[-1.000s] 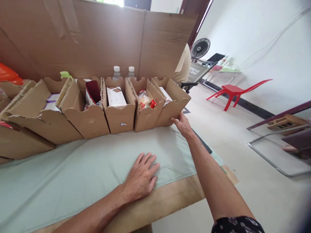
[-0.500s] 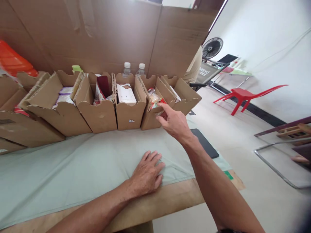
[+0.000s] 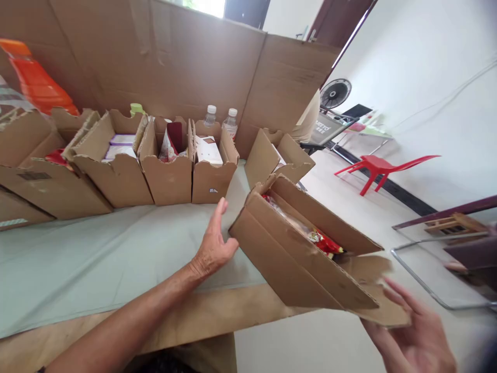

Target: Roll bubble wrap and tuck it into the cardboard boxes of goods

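My right hand (image 3: 413, 331) grips the front edge of an open cardboard box (image 3: 287, 259), fingers over the inside of its end wall. The box is long and narrow, and its front end juts out past the table edge. Inside it lies a red and clear plastic packet (image 3: 324, 242), partly hidden by the box wall. My left hand (image 3: 213, 241) is raised over the cloth, left of the box and apart from it, with thumb and fingers spread and nothing in them.
A row of cardboard boxes (image 3: 166, 181) stands on the green cloth (image 3: 116, 248), with another box (image 3: 279, 155) right of a gap. Behind are clear bottles (image 3: 230, 123), an orange bottle (image 3: 42, 77) and a tall cardboard panel (image 3: 202, 62). A red chair (image 3: 382, 165) stands right.
My right hand has pulled the box with the packet out of the row, toward me and to the right. My left hand has lifted from the cloth and moved forward and left.
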`<state>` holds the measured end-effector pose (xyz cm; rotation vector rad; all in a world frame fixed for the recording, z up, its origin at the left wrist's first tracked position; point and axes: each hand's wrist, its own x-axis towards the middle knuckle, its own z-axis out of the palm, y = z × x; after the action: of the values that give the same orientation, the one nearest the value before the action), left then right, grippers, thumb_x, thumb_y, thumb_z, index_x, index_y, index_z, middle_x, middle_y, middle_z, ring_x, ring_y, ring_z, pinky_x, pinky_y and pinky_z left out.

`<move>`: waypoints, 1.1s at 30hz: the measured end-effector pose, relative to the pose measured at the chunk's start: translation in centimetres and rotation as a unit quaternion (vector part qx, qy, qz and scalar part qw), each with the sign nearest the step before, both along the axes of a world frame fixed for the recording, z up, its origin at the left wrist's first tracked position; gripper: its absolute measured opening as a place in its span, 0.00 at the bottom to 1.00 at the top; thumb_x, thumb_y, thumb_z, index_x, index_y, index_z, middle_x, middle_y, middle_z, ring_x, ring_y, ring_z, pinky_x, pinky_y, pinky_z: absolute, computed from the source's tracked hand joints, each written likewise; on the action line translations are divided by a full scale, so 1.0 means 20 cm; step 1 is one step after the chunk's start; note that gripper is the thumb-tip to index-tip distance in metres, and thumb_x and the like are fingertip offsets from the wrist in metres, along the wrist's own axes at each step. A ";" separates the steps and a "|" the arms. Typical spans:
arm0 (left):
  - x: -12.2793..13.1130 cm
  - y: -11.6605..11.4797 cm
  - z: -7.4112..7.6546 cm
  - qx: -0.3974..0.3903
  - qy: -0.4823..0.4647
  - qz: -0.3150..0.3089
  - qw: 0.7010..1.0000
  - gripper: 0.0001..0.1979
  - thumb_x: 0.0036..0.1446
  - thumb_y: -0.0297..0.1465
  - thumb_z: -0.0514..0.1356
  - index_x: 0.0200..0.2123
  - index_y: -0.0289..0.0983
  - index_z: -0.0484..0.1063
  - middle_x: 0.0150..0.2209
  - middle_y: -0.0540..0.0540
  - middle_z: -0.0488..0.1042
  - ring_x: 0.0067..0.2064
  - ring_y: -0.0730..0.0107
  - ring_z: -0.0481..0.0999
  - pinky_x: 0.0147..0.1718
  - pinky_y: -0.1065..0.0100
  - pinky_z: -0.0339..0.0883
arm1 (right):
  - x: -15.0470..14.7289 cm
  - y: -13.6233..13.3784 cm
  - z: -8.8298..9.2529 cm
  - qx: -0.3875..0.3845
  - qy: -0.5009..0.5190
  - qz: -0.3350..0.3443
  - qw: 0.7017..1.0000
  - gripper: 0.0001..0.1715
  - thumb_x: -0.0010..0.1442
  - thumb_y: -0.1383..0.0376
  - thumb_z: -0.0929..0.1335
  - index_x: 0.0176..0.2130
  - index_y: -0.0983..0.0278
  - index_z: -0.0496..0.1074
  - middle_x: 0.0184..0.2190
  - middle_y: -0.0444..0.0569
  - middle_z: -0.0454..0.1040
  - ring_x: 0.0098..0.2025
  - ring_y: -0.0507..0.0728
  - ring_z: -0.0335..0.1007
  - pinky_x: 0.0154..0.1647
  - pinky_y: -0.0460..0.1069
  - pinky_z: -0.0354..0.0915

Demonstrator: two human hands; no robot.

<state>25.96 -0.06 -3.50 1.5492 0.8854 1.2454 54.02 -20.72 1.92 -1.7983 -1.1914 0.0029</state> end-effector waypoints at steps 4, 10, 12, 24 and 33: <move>0.03 -0.06 0.04 -0.094 -0.031 -0.115 0.988 0.48 0.46 0.27 0.60 0.73 0.35 0.54 0.71 0.33 0.63 0.73 0.45 0.60 0.70 0.45 0.57 | 0.02 -0.12 -0.18 -0.113 0.047 0.011 0.992 0.51 0.57 0.42 0.73 0.70 0.60 0.62 0.59 0.61 0.77 0.58 0.73 0.77 0.49 0.60 0.77; -0.23 -0.24 0.04 -0.121 -0.074 -0.012 0.990 0.39 0.52 0.31 0.64 0.68 0.39 0.62 0.70 0.38 0.66 0.71 0.46 0.65 0.70 0.46 0.59 | -0.26 0.14 -0.20 -0.049 -0.090 0.050 0.993 0.27 0.63 0.46 0.71 0.50 0.63 0.77 0.47 0.59 0.83 0.51 0.70 0.80 0.51 0.61 0.76; -0.40 -0.31 0.01 -0.114 -0.095 0.054 0.987 0.35 0.56 0.32 0.65 0.67 0.43 0.63 0.69 0.40 0.67 0.69 0.47 0.68 0.68 0.45 0.62 | -0.39 0.26 -0.18 -0.007 -0.113 0.112 0.987 0.22 0.64 0.49 0.71 0.48 0.62 0.77 0.44 0.57 0.84 0.49 0.68 0.81 0.50 0.60 0.76; -0.94 -0.16 -0.08 -0.042 -0.049 0.281 0.957 0.36 0.55 0.34 0.65 0.67 0.41 0.62 0.68 0.36 0.67 0.70 0.47 0.66 0.66 0.47 0.67 | -0.98 1.06 -0.23 -0.063 0.011 0.325 0.944 0.20 0.63 0.52 0.67 0.49 0.61 0.70 0.42 0.54 0.82 0.39 0.62 0.80 0.35 0.53 0.75; -0.94 -0.15 -0.16 -0.077 0.048 0.252 0.963 0.42 0.55 0.29 0.60 0.73 0.36 0.52 0.71 0.33 0.64 0.71 0.50 0.66 0.69 0.47 0.63 | -0.95 1.08 -0.36 -0.169 -0.009 0.271 0.948 0.19 0.54 0.45 0.69 0.35 0.56 0.69 0.26 0.50 0.79 0.19 0.62 0.70 0.22 0.58 0.68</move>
<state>7.11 -3.09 -6.64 1.3082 1.4691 1.4176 35.06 0.86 -5.19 -1.6948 -1.7469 0.5378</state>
